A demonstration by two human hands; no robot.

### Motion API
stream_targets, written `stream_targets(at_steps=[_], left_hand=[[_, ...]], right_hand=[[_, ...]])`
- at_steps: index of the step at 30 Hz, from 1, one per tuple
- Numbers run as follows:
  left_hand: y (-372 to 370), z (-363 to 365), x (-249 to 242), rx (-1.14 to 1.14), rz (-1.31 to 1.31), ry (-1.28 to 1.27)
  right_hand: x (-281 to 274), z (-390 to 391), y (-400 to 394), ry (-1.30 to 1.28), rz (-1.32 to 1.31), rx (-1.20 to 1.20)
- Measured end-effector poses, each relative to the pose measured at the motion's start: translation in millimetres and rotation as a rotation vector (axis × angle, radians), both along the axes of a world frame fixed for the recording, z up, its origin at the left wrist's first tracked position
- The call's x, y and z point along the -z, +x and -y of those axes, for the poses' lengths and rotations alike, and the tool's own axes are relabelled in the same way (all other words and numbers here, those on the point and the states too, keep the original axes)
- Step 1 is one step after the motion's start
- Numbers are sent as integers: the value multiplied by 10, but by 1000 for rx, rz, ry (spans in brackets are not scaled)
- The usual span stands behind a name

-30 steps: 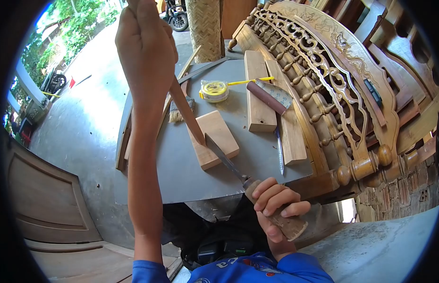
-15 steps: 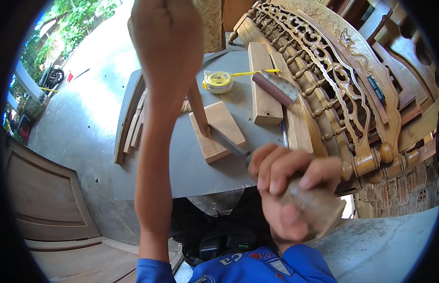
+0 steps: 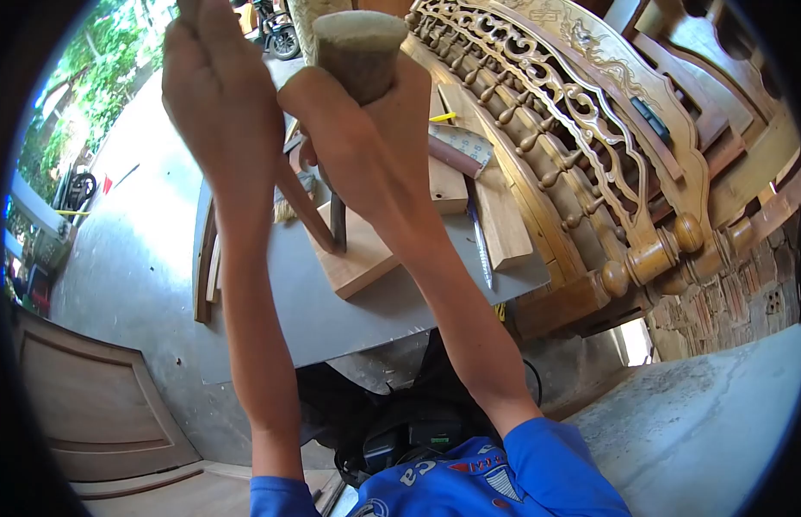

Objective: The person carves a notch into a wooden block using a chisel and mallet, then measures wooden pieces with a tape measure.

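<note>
Head view: two hands, one stick, one blade

The left hand holds a thin wooden stick, which slants down so its low end rests on a wooden block. The right hand is wrapped around the fat handle of a tool. Its dark blade points down, right beside the stick's low end. The block sits on the gray surface.

To do this well, I think the stick should press firmly on the block so it can't slip. Small, gentle pushes with the blade seem best, with the left fingers kept high and away from the edge.

The left hand hides the top of the stick. The right hand covers much of the blade, so I can't see how sharp it is. I can't tell if blade and stick touch. Only the brush's bristles show clearly.
</note>
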State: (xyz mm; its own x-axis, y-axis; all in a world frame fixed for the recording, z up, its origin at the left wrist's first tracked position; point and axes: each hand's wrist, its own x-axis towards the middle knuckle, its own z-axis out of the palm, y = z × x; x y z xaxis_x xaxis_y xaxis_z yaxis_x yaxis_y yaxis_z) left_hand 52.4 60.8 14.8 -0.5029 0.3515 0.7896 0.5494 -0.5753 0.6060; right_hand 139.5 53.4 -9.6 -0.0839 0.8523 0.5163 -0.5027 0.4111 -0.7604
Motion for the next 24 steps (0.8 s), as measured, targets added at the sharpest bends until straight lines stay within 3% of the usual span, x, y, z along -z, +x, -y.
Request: stream_targets(at_steps=[5, 10, 13, 17, 21, 22, 24], left_hand=[[38, 123, -17, 224, 66, 83], [4, 114, -35, 188, 72, 83], [-20, 101, -37, 155, 84, 92], [-118, 108, -5, 166, 146, 70], [-79, 148, -28, 117, 108, 83], [-81, 139, -32, 110, 119, 84], [-93, 139, -25, 93, 143, 79]], right_hand=[[175, -26, 30, 120, -70, 70], [66, -73, -114, 224, -205, 149], [-102, -58, -164, 380, -134, 335], [-102, -126, -182, 266, -192, 252], [-184, -114, -263, 434, -65, 283], [-197, -110, -339, 490, -173, 357], [-224, -86, -263, 376, -133, 264]])
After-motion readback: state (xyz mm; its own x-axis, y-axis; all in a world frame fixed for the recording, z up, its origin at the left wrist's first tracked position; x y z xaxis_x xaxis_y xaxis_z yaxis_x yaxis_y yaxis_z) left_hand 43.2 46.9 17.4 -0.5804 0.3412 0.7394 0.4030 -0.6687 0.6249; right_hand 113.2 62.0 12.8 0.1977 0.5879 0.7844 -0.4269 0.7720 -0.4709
